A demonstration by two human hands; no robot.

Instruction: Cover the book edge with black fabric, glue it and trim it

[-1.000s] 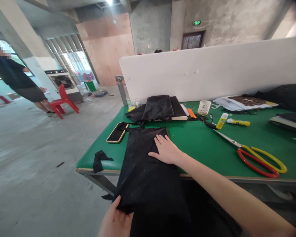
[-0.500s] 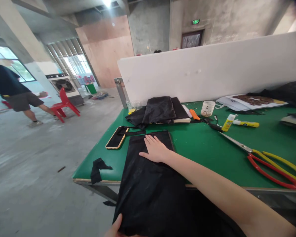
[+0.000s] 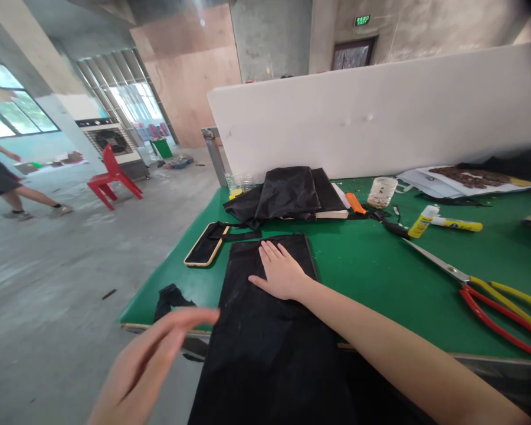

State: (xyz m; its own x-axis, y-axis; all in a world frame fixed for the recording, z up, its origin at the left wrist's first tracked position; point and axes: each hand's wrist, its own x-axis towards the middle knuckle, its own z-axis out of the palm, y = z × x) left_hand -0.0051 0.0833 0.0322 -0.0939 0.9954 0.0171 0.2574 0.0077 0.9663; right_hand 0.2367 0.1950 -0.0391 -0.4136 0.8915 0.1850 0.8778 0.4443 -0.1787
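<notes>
A length of thin black fabric (image 3: 256, 354) runs over the front edge of the green-topped table (image 3: 358, 283) and down toward me. Flat on its upper part lies my right hand (image 3: 281, 268), palm down with the fingers stretched out. At the fabric's left edge is my left hand (image 3: 146, 360), smeared a little by motion. Its fingers are extended, the tips by that edge; whether they touch it I cannot tell. A phone (image 3: 206, 244) in a pale case rests left of the fabric, with a black strip across it. Another black scrap (image 3: 170, 298) lies at the table's front left.
Large scissors (image 3: 460, 274) with red and yellow handles lie at right, near glue sticks (image 3: 423, 221) and a cut plastic bottle (image 3: 382, 192). Folded black fabric (image 3: 287, 192) sits at the back before a white board (image 3: 358, 118). A person's legs (image 3: 17, 192) and a red chair (image 3: 112, 177) are at left.
My left hand has let go of the fabric's lower left edge and moved up and left. My right hand stays flat on the fabric. The person at left has moved farther left.
</notes>
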